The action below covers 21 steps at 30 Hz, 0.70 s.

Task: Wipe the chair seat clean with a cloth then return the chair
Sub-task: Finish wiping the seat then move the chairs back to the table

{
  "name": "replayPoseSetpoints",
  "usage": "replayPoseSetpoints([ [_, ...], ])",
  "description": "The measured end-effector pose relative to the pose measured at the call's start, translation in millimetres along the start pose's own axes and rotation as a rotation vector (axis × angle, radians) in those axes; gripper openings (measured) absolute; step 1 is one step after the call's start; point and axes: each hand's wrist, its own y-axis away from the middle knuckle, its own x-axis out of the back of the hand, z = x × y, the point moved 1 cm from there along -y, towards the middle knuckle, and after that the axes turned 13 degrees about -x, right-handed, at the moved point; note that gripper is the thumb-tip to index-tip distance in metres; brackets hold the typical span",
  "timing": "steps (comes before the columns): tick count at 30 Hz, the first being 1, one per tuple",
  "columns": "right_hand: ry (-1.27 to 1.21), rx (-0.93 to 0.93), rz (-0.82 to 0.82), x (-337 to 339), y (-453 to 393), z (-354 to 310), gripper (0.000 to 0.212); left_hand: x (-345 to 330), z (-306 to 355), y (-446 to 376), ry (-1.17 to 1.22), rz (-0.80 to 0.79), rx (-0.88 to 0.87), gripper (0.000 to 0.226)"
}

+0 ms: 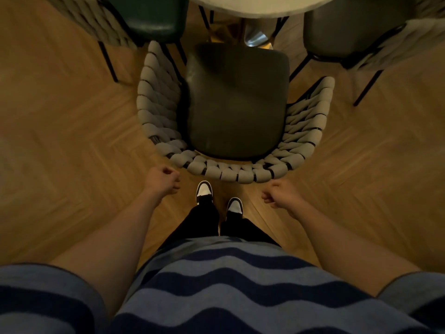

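Observation:
A chair with a dark seat and a grey woven backrest stands right in front of me, its front facing the table. My left hand hangs just left of the backrest with fingers curled, holding nothing. My right hand hangs just right of the backrest, also curled and empty. Neither hand touches the chair. No cloth is in view.
A pale round table lies at the top edge. A green-seated chair stands at the upper left and a grey-seated chair at the upper right. Wooden herringbone floor spreads on both sides. My shoes stand behind the backrest.

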Motion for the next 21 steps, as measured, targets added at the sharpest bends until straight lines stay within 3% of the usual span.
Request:
replayPoseSetpoints([
  [4, 0.273, 0.135, -0.011, -17.1, 8.6, -2.7, 0.016, 4.7, -18.0, 25.8, -0.158, -0.090, -0.102, 0.008],
  [8, 0.480, 0.201, -0.029, -47.7, 17.4, -16.7, 0.013, 21.6, -46.3, 43.5, -0.184, -0.152, -0.030, 0.009],
  [21, 0.799, 0.303, -0.115, -224.4, 40.6, -130.8, 0.007, 180.8, -142.8, 41.7, -0.036, -0.017, 0.114, 0.015],
])
